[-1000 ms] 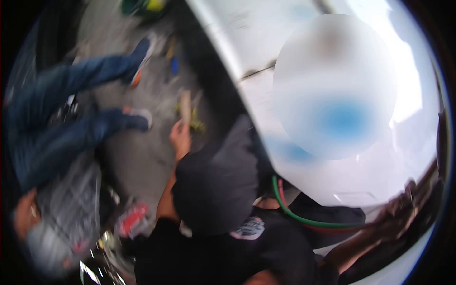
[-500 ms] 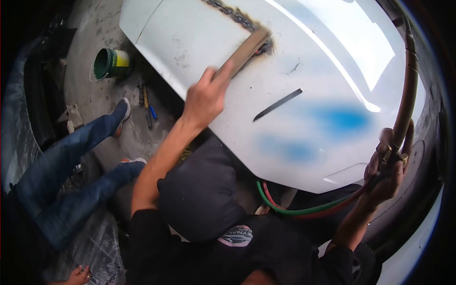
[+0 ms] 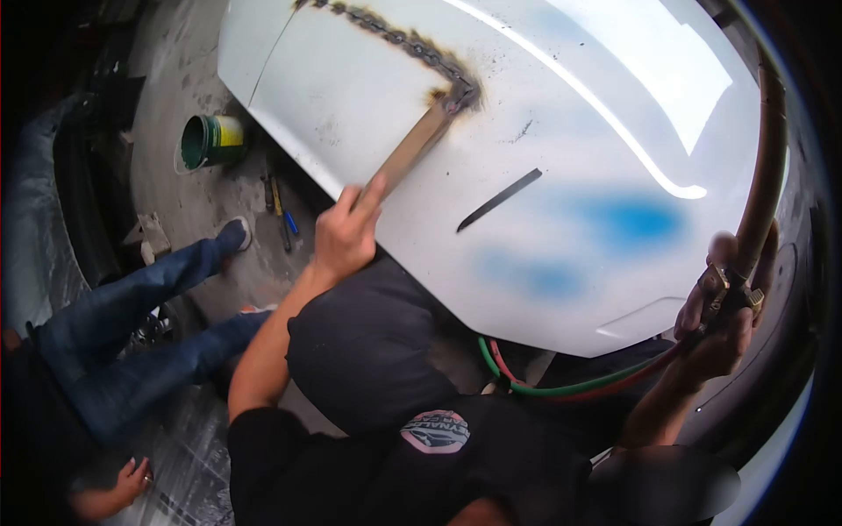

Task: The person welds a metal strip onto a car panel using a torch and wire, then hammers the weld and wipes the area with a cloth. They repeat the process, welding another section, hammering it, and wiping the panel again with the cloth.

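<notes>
My left hand (image 3: pixel 346 235) is closed around the lower end of a flat wooden stick (image 3: pixel 410 151). The stick's far end rests at the corner of a scorched, beaded weld seam (image 3: pixel 412 46) on a white car panel (image 3: pixel 342 96). In my right hand (image 3: pixel 721 329) is a brass gas torch (image 3: pixel 735 294), held upright by its valve end at the panel's right side. A green hose (image 3: pixel 574 391) and a red hose run from it. The torch's tip is out of sight. A dark thin strip like a blade (image 3: pixel 500 200) lies on the panel between my hands.
Blue paint patches (image 3: pixel 631 221) mark the panel. On the floor at left are a green bucket (image 3: pixel 206 142) and several hand tools (image 3: pixel 279 212). Another person's legs in jeans (image 3: pixel 149 285) extend nearby, and that person's hand (image 3: pixel 130 482) shows at lower left.
My left hand and the wooden stick have moved down and left. The stick's end now meets the seam's corner, and more of the seam shows. My right hand still holds the torch.
</notes>
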### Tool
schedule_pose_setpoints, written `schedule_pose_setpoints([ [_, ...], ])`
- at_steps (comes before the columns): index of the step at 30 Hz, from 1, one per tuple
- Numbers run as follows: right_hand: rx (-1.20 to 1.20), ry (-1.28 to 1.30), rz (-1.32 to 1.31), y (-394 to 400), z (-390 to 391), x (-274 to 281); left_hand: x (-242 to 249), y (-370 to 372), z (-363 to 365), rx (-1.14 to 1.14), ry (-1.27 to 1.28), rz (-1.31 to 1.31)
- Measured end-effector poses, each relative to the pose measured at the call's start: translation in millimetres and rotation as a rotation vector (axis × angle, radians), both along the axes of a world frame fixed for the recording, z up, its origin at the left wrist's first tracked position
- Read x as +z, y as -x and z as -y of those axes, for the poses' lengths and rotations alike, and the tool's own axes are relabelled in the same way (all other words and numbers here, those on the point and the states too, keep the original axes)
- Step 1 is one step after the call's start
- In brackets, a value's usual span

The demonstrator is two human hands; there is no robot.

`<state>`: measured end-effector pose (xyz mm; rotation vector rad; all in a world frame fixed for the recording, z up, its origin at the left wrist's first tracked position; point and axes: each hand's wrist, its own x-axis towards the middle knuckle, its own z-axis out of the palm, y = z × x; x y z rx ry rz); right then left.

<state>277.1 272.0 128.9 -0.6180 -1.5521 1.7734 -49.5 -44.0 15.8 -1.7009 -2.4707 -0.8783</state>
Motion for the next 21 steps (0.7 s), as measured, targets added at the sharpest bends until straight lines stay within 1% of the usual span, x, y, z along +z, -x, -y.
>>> schedule_pose_setpoints([
  [1, 0.008, -0.006, 0.003, 0.9, 0.6, -0.9, -6.2, 9.8, -5.4, -0.016, -0.001, -0.004],
  [2, 0.016, -0.012, 0.006, 0.9, 2.1, -1.9, -13.7, 12.4, -4.8, 0.006, 0.071, -0.006],
  [3, 0.034, 0.013, -0.004, 2.4, 1.8, -2.5, -5.6, 11.5, -15.7, 0.041, 0.148, -0.008],
  [4, 0.035, 0.016, -0.019, 4.7, 1.5, -2.9, 0.3, 22.5, -50.1, 0.005, 0.134, -0.030],
  [7, 0.047, 0.035, -0.020, 4.9, 1.2, 0.5, -8.2, 18.4, -47.8, 0.014, 0.078, 0.031],
  [8, 0.043, 0.042, -0.017, 4.9, 1.3, 2.4, -17.3, 6.5, -10.4, 0.042, 0.064, 0.062],
  [9, -0.003, 0.016, 0.016, 8.4, 2.9, 2.6, -6.5, -1.6, 9.1, 0.016, -0.003, 0.045],
  [11, -0.034, -0.008, 0.057, 4.0, 6.0, -2.0, -13.7, 0.6, 15.6, 0.030, 0.053, 0.064],
  [12, -0.010, 0.014, 0.041, 3.0, 4.6, -2.1, -4.9, 0.8, -5.7, 0.054, 0.058, 0.070],
  [13, -0.003, 0.015, 0.021, 6.4, 4.1, -1.3, 5.4, 16.5, -52.2, 0.051, 0.144, 0.048],
  [14, 0.004, 0.015, 0.001, 10.0, 3.4, -0.5, 10.9, 24.2, -77.0, 0.043, 0.234, 0.034],
  [15, -0.002, -0.007, 0.011, 11.6, 4.5, 3.1, 8.6, 21.5, -72.3, 0.047, 0.231, 0.040],
  [17, -0.020, -0.029, 0.021, 8.2, 5.8, 8.7, -4.0, 12.3, -42.5, 0.072, 0.131, 0.072],
  [18, -0.072, -0.039, 0.034, 4.8, 9.7, 10.7, -18.1, 2.6, -3.0, 0.092, 0.085, 0.060],
  [19, -0.070, -0.037, 0.032, 3.3, 10.2, 8.9, -18.8, -3.7, 16.7, 0.046, -0.022, 0.028],
  [21, -0.067, -0.034, 0.028, -0.7, 11.9, 5.6, -13.7, -2.6, 8.0, 0.097, 0.123, 0.048],
])
